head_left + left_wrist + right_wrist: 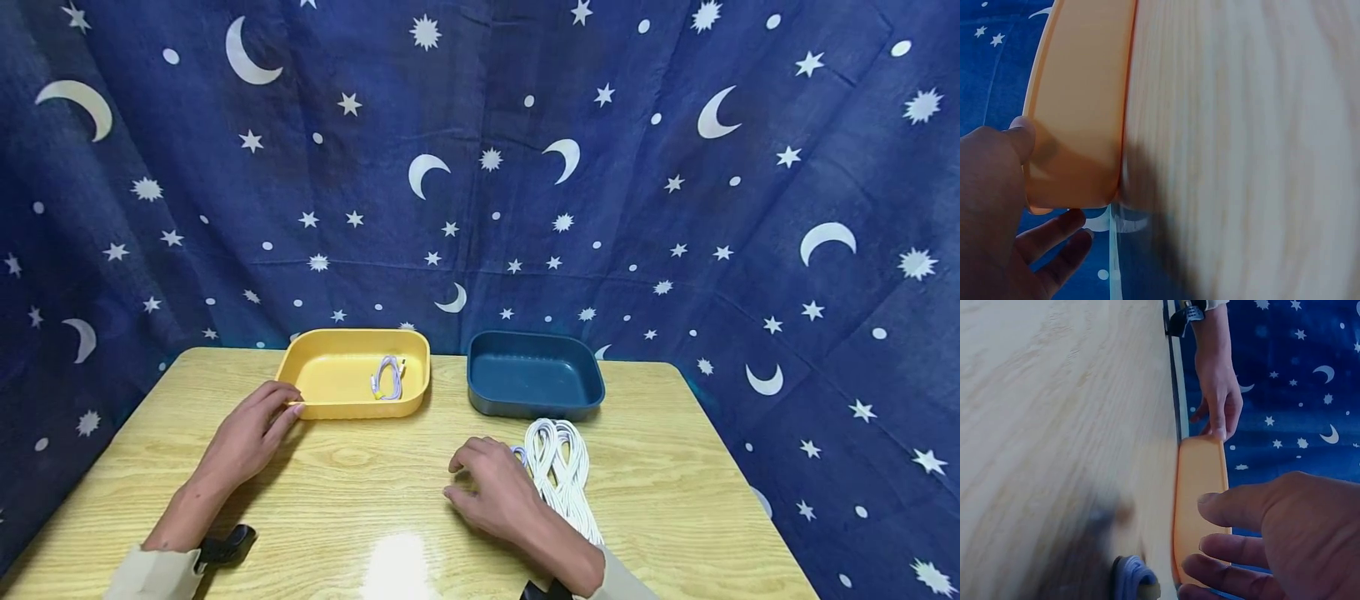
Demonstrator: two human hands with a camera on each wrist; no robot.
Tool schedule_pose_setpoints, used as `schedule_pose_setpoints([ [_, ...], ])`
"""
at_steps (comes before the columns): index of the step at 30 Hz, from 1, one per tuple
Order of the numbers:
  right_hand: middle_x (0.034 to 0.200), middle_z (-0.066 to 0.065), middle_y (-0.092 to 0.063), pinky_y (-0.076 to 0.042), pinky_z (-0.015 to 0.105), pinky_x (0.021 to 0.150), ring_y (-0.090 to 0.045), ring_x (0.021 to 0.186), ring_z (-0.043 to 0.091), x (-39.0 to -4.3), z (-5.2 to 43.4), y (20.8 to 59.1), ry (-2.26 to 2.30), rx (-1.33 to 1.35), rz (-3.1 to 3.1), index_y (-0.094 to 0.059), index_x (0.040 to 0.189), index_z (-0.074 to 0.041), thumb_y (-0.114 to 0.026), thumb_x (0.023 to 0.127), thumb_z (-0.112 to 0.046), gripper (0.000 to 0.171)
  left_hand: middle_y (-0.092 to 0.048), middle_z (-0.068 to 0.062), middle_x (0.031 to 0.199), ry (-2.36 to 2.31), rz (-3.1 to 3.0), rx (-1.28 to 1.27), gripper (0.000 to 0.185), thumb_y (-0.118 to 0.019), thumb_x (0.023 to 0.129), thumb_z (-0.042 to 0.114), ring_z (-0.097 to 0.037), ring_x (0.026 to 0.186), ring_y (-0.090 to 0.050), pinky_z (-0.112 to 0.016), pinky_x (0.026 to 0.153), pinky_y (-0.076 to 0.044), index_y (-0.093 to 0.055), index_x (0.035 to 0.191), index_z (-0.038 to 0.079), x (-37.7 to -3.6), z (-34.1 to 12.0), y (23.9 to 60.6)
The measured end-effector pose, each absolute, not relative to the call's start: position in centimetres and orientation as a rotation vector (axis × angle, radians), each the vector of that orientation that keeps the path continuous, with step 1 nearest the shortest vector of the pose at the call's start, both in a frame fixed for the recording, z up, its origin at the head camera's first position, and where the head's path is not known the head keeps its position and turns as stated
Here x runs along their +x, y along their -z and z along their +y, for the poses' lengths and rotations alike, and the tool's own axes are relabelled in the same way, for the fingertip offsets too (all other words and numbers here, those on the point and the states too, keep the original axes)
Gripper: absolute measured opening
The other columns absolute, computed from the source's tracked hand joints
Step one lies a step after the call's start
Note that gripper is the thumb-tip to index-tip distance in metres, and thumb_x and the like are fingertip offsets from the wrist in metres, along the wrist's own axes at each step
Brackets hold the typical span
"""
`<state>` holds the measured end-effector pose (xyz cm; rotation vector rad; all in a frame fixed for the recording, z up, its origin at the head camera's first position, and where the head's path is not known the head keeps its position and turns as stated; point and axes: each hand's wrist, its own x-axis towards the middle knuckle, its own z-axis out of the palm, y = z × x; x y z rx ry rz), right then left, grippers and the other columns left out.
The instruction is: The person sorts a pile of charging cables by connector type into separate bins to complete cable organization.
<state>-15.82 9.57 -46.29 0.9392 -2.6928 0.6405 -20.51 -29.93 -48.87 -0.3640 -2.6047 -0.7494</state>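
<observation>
A yellow tray stands at the back left of the wooden table, with a small coiled cable inside it. My left hand lies flat by the tray's near left corner. Its thumb touches the tray's rim while the fingers stay straight. My right hand hovers low over the table with loosely curled fingers and holds nothing. Just to its right lies a bundle of white cables, one end near the fingertips.
An empty dark blue tray stands to the right of the yellow one, just behind the cable bundle. A blue cloth with stars and moons hangs behind and around the table. The right wrist view also shows the left hand at the yellow tray.
</observation>
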Motion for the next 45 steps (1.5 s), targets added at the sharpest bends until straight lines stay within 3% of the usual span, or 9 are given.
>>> schedule_pose_setpoints([
  [13,0.083,-0.009,-0.060,-0.051,0.033,0.075,-0.058,0.081,0.012,-15.3,10.8,47.1,-0.513,0.913,-2.669,-0.068,0.081,-0.018,-0.093,0.077,-0.029,0.028,-0.064,-0.008,0.120,0.750,-2.595,-0.378,0.015,-0.063,0.109,0.022,-0.034,0.111,-0.064,-0.060,0.096,-0.050,-0.071,0.112,0.011,-20.4,-29.8,48.6],
  [22,0.082,-0.010,-0.047,-0.047,0.034,0.075,-0.046,0.079,0.012,-15.0,11.7,47.5,-0.366,0.791,-2.753,-0.060,0.081,-0.021,-0.097,0.071,-0.044,0.045,-0.064,-0.008,0.120,0.753,-2.598,-0.371,0.014,-0.063,0.109,0.023,-0.035,0.111,-0.064,-0.060,0.096,-0.049,-0.071,0.112,0.011,-20.3,-29.8,48.6],
  [28,0.082,-0.009,-0.044,-0.041,0.032,0.071,-0.041,0.079,0.012,-15.1,12.3,47.3,-0.335,0.809,-2.808,-0.056,0.072,-0.021,-0.098,0.070,-0.048,0.050,-0.064,-0.007,0.121,0.759,-2.602,-0.358,0.014,-0.063,0.109,0.024,-0.035,0.112,-0.064,-0.060,0.097,-0.049,-0.070,0.112,0.012,-20.4,-29.8,48.7],
  [39,0.087,-0.010,-0.045,-0.043,0.033,0.079,-0.041,0.084,0.012,-15.2,12.3,47.5,-0.407,0.875,-2.825,-0.058,0.066,-0.023,-0.093,0.076,-0.029,0.037,-0.063,-0.008,0.121,0.776,-2.623,-0.327,0.015,-0.062,0.109,0.025,-0.035,0.113,-0.063,-0.061,0.098,-0.049,-0.070,0.113,0.012,-20.4,-29.8,48.6],
  [45,0.088,-0.008,-0.049,-0.044,0.034,0.077,-0.046,0.084,0.014,-15.1,12.1,47.8,-0.351,0.892,-2.722,-0.057,0.067,-0.022,-0.083,0.070,-0.013,0.027,-0.063,-0.008,0.121,0.776,-2.625,-0.322,0.015,-0.062,0.110,0.024,-0.035,0.112,-0.063,-0.062,0.098,-0.049,-0.070,0.112,0.011,-20.4,-29.8,48.7],
])
